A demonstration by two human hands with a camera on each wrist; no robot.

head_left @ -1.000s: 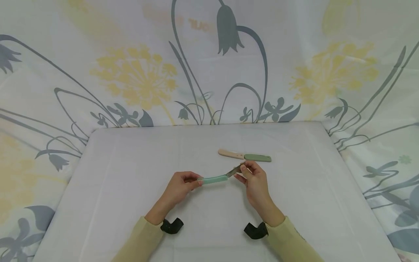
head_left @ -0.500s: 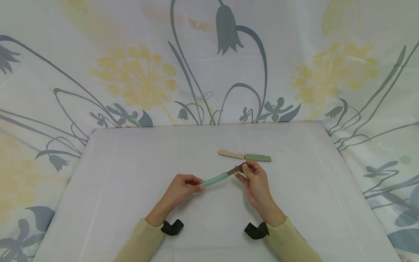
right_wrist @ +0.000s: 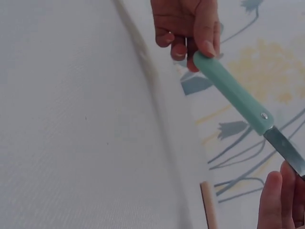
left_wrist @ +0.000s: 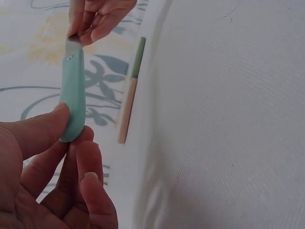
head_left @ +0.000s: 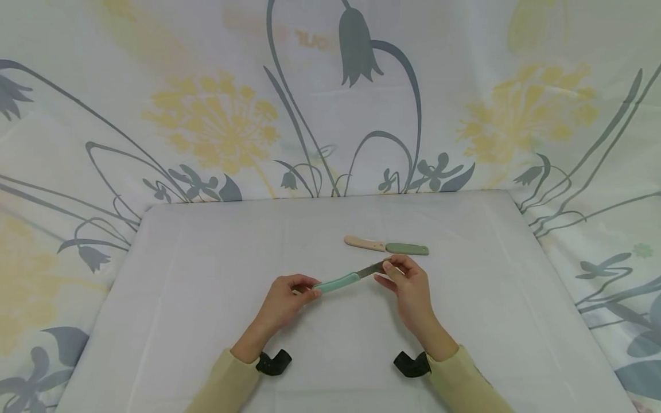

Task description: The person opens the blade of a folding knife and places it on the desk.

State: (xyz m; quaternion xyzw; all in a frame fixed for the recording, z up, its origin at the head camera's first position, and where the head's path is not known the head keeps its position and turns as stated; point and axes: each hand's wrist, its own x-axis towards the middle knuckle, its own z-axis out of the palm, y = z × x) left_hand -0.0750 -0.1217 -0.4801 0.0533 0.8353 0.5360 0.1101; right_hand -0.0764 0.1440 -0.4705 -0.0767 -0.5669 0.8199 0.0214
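Two pinches hold the knife (head_left: 352,279), left hand (head_left: 288,299) on handle (right_wrist: 233,93), right hand (head_left: 410,289) on blade (right_wrist: 284,147), where a slip might cut fingertips (right_wrist: 273,183).

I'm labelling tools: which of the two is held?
The mint knife, pinched by the left hand and right hand; the beige-green tool lies on the table.

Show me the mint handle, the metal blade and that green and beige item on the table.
Mint handle (right_wrist: 232,92): right wrist view, its middle.
Metal blade (right_wrist: 285,149): right wrist view, its flat side.
Green and beige item (head_left: 386,247): head view, where its two colours meet.
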